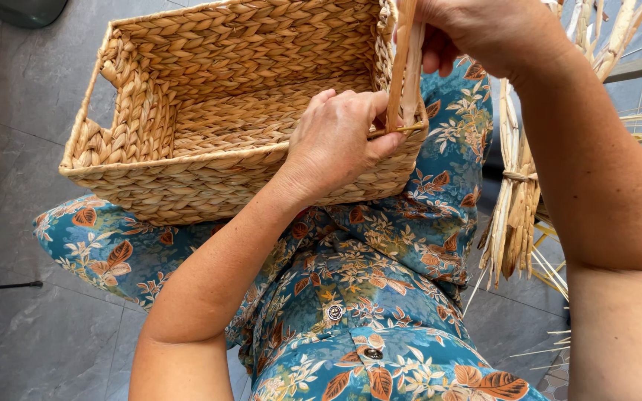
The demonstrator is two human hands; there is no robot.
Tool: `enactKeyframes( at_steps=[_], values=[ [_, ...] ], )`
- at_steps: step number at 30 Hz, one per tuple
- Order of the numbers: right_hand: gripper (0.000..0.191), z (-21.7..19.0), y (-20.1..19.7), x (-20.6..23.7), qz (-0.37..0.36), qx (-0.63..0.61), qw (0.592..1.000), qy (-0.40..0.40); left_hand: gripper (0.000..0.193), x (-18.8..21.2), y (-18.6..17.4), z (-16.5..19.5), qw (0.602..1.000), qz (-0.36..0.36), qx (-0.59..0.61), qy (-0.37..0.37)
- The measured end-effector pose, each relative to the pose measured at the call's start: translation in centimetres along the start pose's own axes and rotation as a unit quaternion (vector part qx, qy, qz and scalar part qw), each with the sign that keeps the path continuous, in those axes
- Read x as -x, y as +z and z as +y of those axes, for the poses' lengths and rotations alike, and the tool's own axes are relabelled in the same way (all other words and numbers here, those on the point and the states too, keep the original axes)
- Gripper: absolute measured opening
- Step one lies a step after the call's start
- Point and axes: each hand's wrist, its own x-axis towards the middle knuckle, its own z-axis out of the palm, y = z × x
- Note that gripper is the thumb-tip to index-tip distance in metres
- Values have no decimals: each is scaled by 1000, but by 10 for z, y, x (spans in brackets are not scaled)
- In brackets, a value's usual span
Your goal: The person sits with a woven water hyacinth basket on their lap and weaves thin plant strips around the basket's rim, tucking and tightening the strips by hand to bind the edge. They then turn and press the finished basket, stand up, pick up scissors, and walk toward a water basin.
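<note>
A grey tiled floor (31, 96) is spreading out beneath a seated person, whose lap, in blue leaf-patterned fabric (380, 297), is carrying the work. A rectangular woven straw basket (217, 111) is resting on the knees, tilting a little away from the body, with its open top facing up and a handle gap cut into its left end wall. A bundle of dried straw strips (518, 200), tied round the middle, is hanging just beside the right thigh, and loose strands are lying on the floor at the lower right.

The left hand (339, 141) is closing over the basket's near rim close to its right corner, with the thumb pressing against the wall and the fingers curling inside. The right hand (477, 30) is pinching a flat straw strand (404, 67) above that same corner; the strand is running straight down to the rim and meeting it just beside the left thumb.
</note>
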Motion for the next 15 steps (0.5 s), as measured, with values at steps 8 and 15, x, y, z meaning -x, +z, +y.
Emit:
enactKeyframes(
  at_steps=[8,15],
  values=[
    [34,7,14,-5,-69,-28,995,64,30,-3,-1,-4,998,-31,35,-43],
    [21,5,22,51,4,281,949,-143,21,-6,-9,-25,967,-81,240,4]
  ],
)
